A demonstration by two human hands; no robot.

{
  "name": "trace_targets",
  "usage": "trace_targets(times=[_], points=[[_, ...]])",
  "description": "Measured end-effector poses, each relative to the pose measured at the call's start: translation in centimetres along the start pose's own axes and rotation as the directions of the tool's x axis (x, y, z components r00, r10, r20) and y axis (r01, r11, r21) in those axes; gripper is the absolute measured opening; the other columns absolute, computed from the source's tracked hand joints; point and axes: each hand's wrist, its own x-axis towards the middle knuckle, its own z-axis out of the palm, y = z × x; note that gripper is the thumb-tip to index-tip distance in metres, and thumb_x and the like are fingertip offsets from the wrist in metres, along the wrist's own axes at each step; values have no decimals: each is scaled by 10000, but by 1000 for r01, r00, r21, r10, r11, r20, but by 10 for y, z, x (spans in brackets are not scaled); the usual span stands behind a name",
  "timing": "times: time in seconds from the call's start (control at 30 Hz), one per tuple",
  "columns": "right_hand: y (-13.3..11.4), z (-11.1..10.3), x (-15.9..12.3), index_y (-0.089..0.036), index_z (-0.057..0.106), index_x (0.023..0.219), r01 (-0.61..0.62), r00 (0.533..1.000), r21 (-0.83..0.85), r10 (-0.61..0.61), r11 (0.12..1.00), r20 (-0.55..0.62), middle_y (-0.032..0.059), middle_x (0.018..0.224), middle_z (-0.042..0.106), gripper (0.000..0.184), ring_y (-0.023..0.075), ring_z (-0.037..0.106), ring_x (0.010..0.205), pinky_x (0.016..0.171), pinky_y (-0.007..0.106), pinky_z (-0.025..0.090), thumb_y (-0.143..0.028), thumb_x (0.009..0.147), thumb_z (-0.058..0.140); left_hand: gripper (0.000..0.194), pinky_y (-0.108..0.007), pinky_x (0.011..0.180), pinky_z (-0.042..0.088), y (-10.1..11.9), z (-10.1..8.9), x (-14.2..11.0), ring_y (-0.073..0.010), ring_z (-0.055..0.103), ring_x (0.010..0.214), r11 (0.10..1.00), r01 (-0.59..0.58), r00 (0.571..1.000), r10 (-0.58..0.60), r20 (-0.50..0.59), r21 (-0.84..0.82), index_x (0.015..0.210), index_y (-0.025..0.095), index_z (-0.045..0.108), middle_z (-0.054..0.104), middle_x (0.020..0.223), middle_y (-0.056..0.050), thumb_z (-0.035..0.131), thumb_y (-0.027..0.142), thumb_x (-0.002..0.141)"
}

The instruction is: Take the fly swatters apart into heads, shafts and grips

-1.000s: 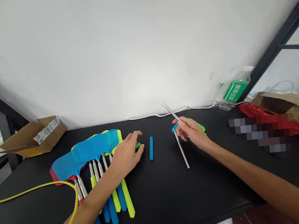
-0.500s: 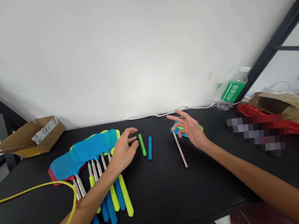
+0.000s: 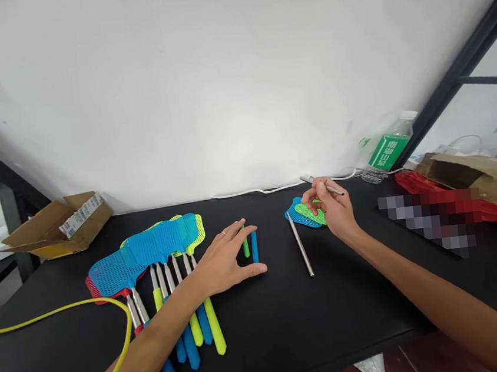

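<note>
Silver metal shows in a slim rod [image 3: 337,191] pinched by the fingers of the right hand [image 3: 339,211], held above the bench [image 3: 264,332] and seemingly gripped mid-length for balance. The left hand [image 3: 221,263] is spread low; by its fingertips lie a green handle grip [image 3: 247,248] and a blue handle grip [image 3: 255,250], partly hidden, so contact cannot be told. Both are probably set side by side for easy reach. Below the right fingers, a thicker rod [image 3: 302,248] is laid, its far end at a blue swatter head [image 3: 302,220], overlapped by a green swatter head [image 3: 308,210]. Left of the left fingers, fly swatters [image 3: 146,250] are stacked, heads overlapping, perhaps to save room. The left forearm is crossed in view by a yellow cable [image 3: 128,326], which might snag.
</note>
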Motion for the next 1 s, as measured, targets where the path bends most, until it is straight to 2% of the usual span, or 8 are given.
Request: trace_targets(times=[0.13,0.2,0.3,0.43,0.53,0.7,0.87,1.0], points=[[-4,-1,-4,-214,684,1025,44,999,-131,-44,990,7,-31,553,508,460,118,424,478,468,249,362,-621,995,471,1073,-642,1188,288,-2,0,0,-447,191,1538,1000,-26,1000,26,-1,-8,1583,366,307,143,1714,-99,669,834,688],[-6,-2,-5,-202,723,974,66,997,-205,-72,977,-20,-42,546,396,498,112,381,475,466,251,342,-614,1006,446,1111,-660,1192,258,-3,1,1,-450,145,1547,999,-49,999,49,16,2,1588,364,296,146,1712,-108,683,841,662],[-9,-4,-3,-180,716,812,65,993,-295,-91,953,-75,-28,583,394,513,110,412,499,472,252,342,-604,988,486,1087,-653,1185,279,-4,2,2,-446,182,1539,998,-65,998,65,14,11,1570,332,349,272,1674,-124,684,836,666],[-7,-8,2,-188,632,749,-94,995,-372,80,923,-52,-51,527,393,445,103,367,430,431,257,272,-568,954,524,993,-614,1160,354,-4,2,2,-430,307,1489,998,-64,998,65,-28,15,1521,324,436,372,1621,-112,716,786,689],[-5,-10,5,-202,623,774,-141,974,-595,218,791,59,-56,535,405,331,113,371,464,469,260,258,-481,930,536,910,-596,1149,381,-4,2,2,-412,313,1487,997,-79,996,80,-28,12,1508,332,450,361,1626,-98,725,728,736],[-1,-5,0,-211,485,594,75,930,-868,279,491,238,-42,543,398,388,124,379,523,533,277,243,-433,908,543,816,-571,1150,391,-4,2,2,-394,308,1496,994,-112,993,113,-36,11,1489,304,473,429,1589,-97,737,632,790],[7,3,-10,-207,683,828,119,855,-806,353,580,381,-28,588,559,205,139,508,542,562,271,321,-360,906,571,730,-562,1134,402,-2,3,3,-391,342,1481,990,-137,989,138,-55,19,1450,296,514,515,1525,-92,713,613,823],[13,9,-18,-202,719,1060,96,844,-730,334,676,420,-30,643,604,235,130,520,546,569,266,352,-331,906,596,671,-536,1094,428,3,0,2,-381,431,1418,989,-147,981,145,-126,-3,1373,277,579,587,1444,-103,678,655,828]])
